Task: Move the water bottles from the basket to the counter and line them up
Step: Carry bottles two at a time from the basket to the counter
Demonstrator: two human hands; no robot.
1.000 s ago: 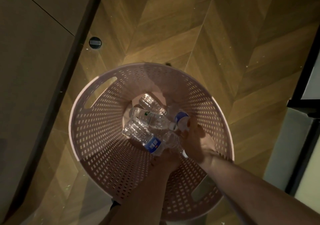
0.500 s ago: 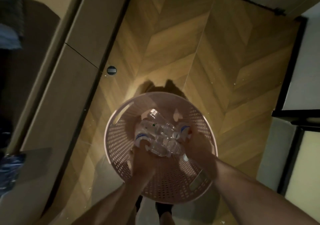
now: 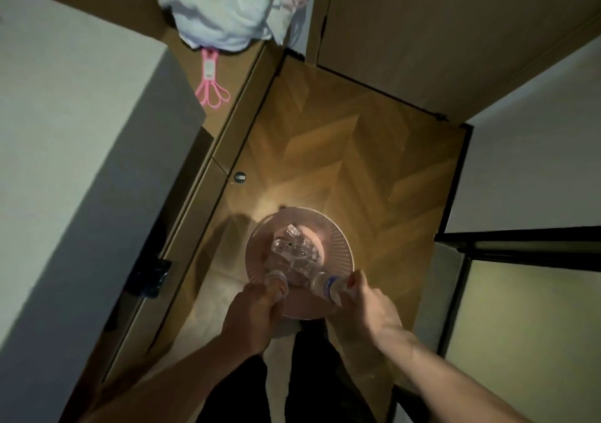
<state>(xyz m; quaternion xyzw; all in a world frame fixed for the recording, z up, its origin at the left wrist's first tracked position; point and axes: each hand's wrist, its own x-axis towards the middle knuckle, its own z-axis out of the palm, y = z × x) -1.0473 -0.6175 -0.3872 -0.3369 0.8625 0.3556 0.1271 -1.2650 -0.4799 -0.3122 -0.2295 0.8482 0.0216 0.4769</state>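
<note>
- Standing over the basket (image 3: pixel 338 244) on the floor, the person grips one bottle per hand, presumably to carry two at once.
- Left hand (image 3: pixel 252 315) clenches a bottle (image 3: pixel 275 281), end pointing up and away.
- Right hand (image 3: pixel 366 305) grasps a blue-labelled bottle (image 3: pixel 325 287), long axis slanting up-left.
- More bottles lie in the basket; the counter looks to be at the left.

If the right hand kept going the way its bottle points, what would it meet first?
Probably the loose bottles lying in the pink basket. The right hand aims its bottle up-left over the rim; depth is unclear.
</note>
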